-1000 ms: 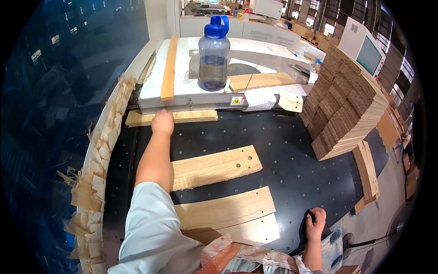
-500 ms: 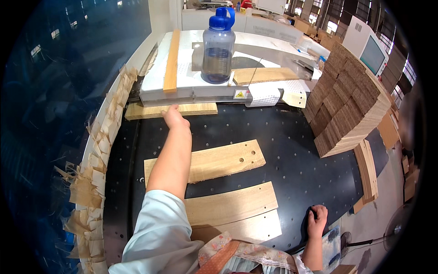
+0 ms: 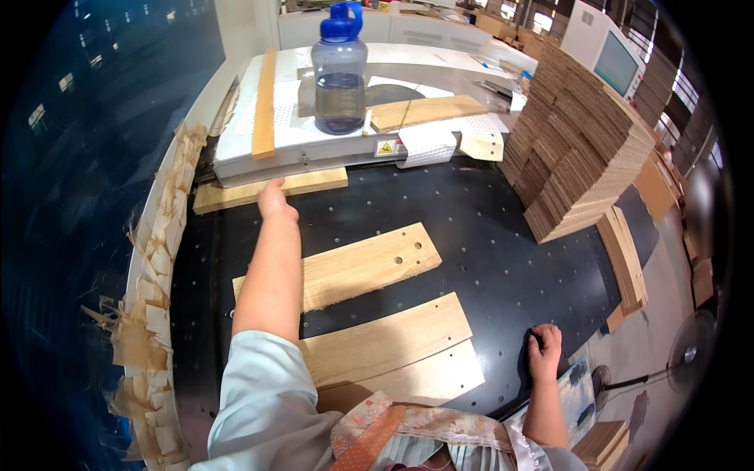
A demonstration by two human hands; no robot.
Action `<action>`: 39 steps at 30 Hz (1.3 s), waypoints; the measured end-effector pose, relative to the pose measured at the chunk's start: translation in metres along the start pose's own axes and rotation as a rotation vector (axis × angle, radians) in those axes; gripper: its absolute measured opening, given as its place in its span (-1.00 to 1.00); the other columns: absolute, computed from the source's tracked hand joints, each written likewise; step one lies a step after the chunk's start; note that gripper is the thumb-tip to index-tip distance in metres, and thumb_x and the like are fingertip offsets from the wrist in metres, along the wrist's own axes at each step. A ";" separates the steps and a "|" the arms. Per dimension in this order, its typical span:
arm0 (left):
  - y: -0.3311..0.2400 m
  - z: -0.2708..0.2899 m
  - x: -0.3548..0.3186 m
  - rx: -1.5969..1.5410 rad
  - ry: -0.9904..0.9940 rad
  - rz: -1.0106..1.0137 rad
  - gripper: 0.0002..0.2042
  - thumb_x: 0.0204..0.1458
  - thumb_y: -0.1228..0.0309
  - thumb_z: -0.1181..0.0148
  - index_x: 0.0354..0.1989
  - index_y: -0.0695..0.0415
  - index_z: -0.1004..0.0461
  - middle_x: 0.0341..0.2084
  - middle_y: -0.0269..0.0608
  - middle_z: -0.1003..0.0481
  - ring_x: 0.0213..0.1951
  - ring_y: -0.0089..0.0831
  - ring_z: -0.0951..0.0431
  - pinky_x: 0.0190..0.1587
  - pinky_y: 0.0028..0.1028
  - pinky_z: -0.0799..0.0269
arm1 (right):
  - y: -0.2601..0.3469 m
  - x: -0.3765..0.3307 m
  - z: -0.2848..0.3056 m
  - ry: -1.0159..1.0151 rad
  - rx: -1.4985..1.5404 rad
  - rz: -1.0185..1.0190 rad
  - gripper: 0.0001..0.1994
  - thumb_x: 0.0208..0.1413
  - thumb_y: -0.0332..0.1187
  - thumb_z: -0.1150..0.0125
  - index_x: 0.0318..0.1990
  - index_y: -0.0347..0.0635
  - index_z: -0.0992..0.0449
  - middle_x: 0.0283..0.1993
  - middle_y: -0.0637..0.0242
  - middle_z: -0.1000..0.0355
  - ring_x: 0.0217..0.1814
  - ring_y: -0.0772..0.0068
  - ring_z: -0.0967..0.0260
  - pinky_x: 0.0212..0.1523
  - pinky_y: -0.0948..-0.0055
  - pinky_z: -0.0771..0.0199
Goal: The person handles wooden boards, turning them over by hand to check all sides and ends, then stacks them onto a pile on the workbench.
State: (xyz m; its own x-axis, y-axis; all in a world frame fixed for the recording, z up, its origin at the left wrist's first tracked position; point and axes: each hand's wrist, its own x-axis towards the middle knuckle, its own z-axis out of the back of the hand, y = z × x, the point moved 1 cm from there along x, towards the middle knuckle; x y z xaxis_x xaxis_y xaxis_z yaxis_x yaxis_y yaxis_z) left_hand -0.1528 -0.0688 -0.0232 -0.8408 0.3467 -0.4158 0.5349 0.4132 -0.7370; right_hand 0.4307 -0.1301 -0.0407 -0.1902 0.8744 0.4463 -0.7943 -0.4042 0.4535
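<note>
My left hand (image 3: 278,202) reaches to the far left, its fingers closed at the near edge of a pale wooden board (image 3: 320,181). That board lies along the front of a white machine housing (image 3: 236,164); part of my fingers is hidden. Under my left forearm lies another board (image 3: 353,268) with several drilled holes. Nearer to me are two more boards, one (image 3: 393,334) lying against the other (image 3: 436,377), both with small holes at the right end. My right hand (image 3: 545,350) rests with curled fingers at the near right table edge; what it holds, if anything, is unclear.
A clear bottle with a blue lid (image 3: 340,82) and a wooden strip (image 3: 265,102) stand and lie on the housing. A tall stack of brown boards (image 3: 577,145) rises at the right, beside a small board pile (image 3: 623,255). Torn tape (image 3: 141,337) lines the left edge.
The view has shifted a little, so the table and boards appear lower-left or higher than before. My left hand stays at the same board, and my right hand keeps its place.
</note>
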 end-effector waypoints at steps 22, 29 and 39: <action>0.002 -0.015 0.029 -0.065 0.085 0.135 -0.55 -0.12 0.28 -0.15 -0.06 0.29 -0.37 -0.08 0.00 -0.41 -0.05 -0.11 -0.41 0.10 -0.25 -0.25 | -0.003 -0.006 0.006 -0.007 0.020 -0.005 -0.85 -0.15 -0.45 -0.14 -0.35 -0.19 -0.48 -0.24 0.22 -0.38 -0.10 0.11 -0.29 -0.04 0.25 -0.33; -0.005 -0.006 0.048 -0.118 0.245 0.169 -0.57 -0.12 0.29 -0.13 -0.06 0.26 -0.38 -0.09 -0.05 -0.43 -0.06 -0.12 -0.44 0.11 -0.20 -0.26 | 0.000 0.000 0.000 -0.005 0.026 0.014 -0.85 -0.16 -0.43 -0.16 -0.35 -0.19 -0.48 -0.25 0.22 -0.38 -0.11 0.11 -0.29 -0.06 0.25 -0.33; 0.002 -0.011 0.024 -0.077 0.145 0.175 -0.58 -0.17 0.31 -0.22 -0.11 0.24 -0.39 -0.14 -0.09 -0.44 -0.10 -0.16 -0.44 0.08 -0.21 -0.29 | -0.002 -0.006 0.004 0.008 0.032 -0.036 -0.82 -0.19 -0.48 -0.18 -0.34 -0.19 -0.49 -0.23 0.25 -0.39 -0.11 0.13 -0.29 -0.07 0.27 -0.33</action>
State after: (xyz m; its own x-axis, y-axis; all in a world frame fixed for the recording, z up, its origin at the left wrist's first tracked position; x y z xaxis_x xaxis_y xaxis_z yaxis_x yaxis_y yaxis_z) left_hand -0.1707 -0.0502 -0.0289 -0.7167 0.5339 -0.4487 0.6810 0.3974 -0.6150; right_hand 0.4360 -0.1361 -0.0413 -0.1664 0.8909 0.4227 -0.7821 -0.3803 0.4937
